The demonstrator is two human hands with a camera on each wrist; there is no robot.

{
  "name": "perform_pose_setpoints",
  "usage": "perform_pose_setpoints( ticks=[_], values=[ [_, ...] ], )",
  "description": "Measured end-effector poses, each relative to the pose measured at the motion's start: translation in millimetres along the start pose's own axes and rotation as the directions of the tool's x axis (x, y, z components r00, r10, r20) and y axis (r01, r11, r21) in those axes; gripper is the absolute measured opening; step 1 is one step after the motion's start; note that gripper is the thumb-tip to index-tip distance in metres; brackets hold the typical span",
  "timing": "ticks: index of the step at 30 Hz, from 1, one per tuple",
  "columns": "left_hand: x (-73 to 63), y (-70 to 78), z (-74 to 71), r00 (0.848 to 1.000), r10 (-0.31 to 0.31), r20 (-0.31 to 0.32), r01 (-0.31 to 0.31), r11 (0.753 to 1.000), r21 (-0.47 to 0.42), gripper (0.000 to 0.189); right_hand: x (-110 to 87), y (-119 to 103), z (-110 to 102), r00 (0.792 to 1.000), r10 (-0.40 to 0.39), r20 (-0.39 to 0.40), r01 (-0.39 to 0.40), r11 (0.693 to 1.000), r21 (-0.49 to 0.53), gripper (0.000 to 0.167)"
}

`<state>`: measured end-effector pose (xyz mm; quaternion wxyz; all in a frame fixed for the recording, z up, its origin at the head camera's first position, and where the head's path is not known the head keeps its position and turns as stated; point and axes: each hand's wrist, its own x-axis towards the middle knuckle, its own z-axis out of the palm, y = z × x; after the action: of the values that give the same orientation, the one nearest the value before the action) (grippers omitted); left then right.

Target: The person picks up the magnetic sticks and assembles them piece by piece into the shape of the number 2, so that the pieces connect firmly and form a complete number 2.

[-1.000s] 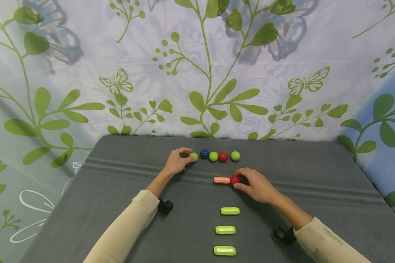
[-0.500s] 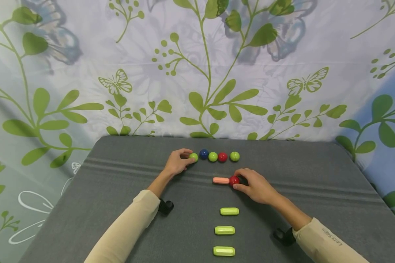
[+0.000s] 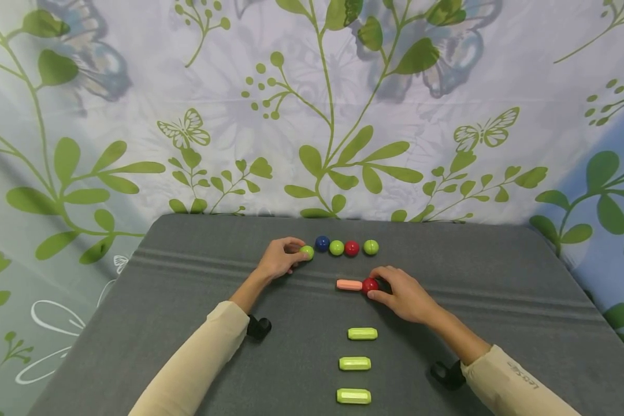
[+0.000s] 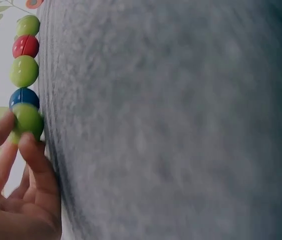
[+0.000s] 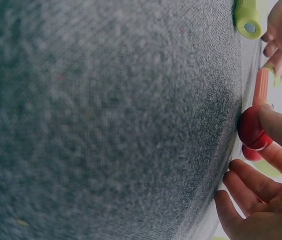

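Observation:
At the left end of a row of balls, my left hand (image 3: 279,258) pinches a lime-green ball (image 3: 307,252) between thumb and fingers. The left wrist view shows this green ball (image 4: 27,120) overlapping the blue ball (image 4: 24,97). Nearer the middle of the table, my right hand (image 3: 404,293) grips a red ball (image 3: 370,285) with thumb and index finger. An orange ridged stick (image 3: 349,285) lies end-on against that red ball's left side. In the right wrist view, the other fingers (image 5: 250,185) stay off the red ball (image 5: 251,127).
Along the back stand a blue ball (image 3: 322,243), a green ball (image 3: 336,248), a red ball (image 3: 351,248) and, slightly apart, another green ball (image 3: 371,247). Three lime-green sticks (image 3: 355,363) lie in a column in front on the grey cloth-covered table (image 3: 187,323). A patterned curtain (image 3: 229,127) hangs behind.
My left hand has drawn the green ball slightly toward me, out of line with the row. The right hand, red ball and orange stick hold their place.

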<state>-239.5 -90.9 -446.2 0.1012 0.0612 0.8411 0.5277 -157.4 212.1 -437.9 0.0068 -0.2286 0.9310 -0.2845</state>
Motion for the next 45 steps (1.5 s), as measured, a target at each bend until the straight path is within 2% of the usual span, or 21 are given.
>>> perform_pose_setpoints(
  ticks=[8,16,30,45],
  values=[
    [-17.1,6.5,-1.4,0.988,0.068,0.137,-0.073,0.997,0.031,0.03,0.4,0.4,-0.8,1.0,-0.009,-0.013,0.009,1.0,0.001,0.026],
    [-27.5,14.3,10.4,0.972,0.106,0.211,-0.118,0.992,0.041,0.029,0.3,0.3,0.5,1.0,-0.012,-0.011,0.012,1.0,-0.003,0.027],
    [-31.2,10.9,22.8,0.948,0.141,0.286,-0.16,0.986,0.046,0.029,-0.4,1.6,1.3,1.0,-0.008,-0.015,0.007,1.0,-0.005,0.029],
    [-31.9,12.8,28.3,0.948,0.136,0.289,-0.158,0.986,0.053,0.029,-0.5,1.5,1.4,1.0,0.003,-0.012,-0.004,1.0,-0.002,0.029]
  ],
)
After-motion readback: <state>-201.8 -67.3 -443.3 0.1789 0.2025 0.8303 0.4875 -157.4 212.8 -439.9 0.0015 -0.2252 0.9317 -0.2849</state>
